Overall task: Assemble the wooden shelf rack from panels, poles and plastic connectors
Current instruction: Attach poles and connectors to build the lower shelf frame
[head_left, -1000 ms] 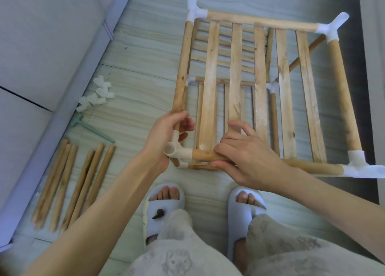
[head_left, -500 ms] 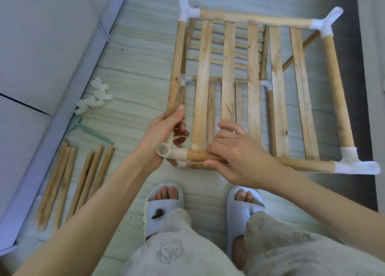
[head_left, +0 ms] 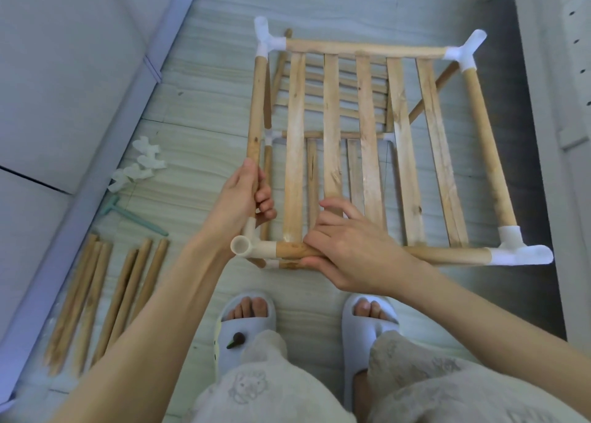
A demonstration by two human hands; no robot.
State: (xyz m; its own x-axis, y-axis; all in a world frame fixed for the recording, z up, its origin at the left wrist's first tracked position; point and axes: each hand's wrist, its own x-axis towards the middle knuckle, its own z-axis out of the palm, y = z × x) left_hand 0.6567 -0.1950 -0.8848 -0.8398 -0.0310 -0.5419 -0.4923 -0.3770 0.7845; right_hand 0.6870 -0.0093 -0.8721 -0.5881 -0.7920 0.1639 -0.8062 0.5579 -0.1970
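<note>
- While the shelf rack stands on the floor before my feet, my left hand grips its left pole.
- My right hand curls round the near pole, beside the corner connector.
- Spare poles and loose connectors lie at left.

Floor: pale grey tiles with faint wavy wood-grain streaks, grout lines visible. Left side: large pale grey-white panels rising from the floor, a dark seam between two of them, bordered along the bottom by a bluish-lilac strip running diagonally. Right side: dark band of floor in shadow beside a white board with small round holes. Light soft, cool, diffuse; shadows weak.
</note>
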